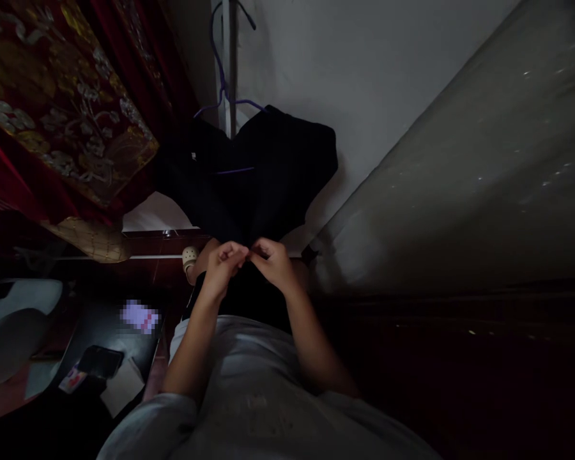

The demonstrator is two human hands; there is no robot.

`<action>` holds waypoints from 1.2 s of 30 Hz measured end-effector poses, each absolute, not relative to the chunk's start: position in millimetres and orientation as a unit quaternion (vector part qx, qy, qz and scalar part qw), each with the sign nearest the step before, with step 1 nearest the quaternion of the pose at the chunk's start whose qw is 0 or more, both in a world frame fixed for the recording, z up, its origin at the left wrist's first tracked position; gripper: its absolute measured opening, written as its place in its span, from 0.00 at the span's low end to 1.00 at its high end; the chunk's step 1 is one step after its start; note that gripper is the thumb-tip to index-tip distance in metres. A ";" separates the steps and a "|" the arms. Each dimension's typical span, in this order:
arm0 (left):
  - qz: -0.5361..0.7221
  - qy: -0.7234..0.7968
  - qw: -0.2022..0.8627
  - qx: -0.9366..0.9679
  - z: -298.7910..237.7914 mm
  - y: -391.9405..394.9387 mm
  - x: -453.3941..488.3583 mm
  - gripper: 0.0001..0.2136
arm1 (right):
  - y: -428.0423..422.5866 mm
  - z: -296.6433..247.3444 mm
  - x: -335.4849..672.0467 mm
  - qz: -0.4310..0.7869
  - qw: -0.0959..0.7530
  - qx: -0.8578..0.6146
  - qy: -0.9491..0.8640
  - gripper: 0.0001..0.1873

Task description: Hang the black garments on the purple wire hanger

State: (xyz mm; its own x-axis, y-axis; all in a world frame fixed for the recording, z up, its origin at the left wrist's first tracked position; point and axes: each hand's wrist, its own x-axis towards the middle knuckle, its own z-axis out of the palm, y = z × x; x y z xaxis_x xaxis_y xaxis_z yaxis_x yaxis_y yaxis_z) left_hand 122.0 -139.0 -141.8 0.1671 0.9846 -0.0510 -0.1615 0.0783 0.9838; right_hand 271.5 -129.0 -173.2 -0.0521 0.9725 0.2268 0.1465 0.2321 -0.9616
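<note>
Where left hand [223,265] meets right hand [274,262], both pinch the black garment [273,169].

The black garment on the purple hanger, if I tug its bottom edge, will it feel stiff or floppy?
Probably floppy: the black garment droops limply from the purple hanger. Likely light, since the left hand and right hand pinch its lower edge with fingertips only. A tug might swing it, as the hanger hangs only by its hook.

I wear a loose, creased, pale grey T-shirt [259,396] whose short sleeves [148,425] leave my forearms bare. My left hand [223,265] and right hand [274,262] are bare too. A cream clog [190,259] with small holes covers one foot.
</note>
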 end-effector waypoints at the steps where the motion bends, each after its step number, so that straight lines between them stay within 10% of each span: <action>1: 0.477 0.422 0.631 0.443 -137.0 -134.5 124.6 0.19 | -127.4 -176.1 270.0 0.405 0.510 -0.466 -0.599 0.14; 13: 0.580 0.394 0.576 0.420 11.9 -32.3 138.0 0.12 | -111.0 -230.1 257.0 0.421 0.442 -0.480 -0.631 0.14; 25: 0.636 0.309 0.373 0.600 -10.2 -45.0 144.0 0.11 | -36.2 -30.0 291.1 0.114 0.633 -0.299 -0.705 0.17; 36: 0.640 0.340 0.306 0.617 -24.7 -28.9 139.6 0.14 | -0.6 -49.0 280.0 0.043 0.627 -0.315 -0.712 0.21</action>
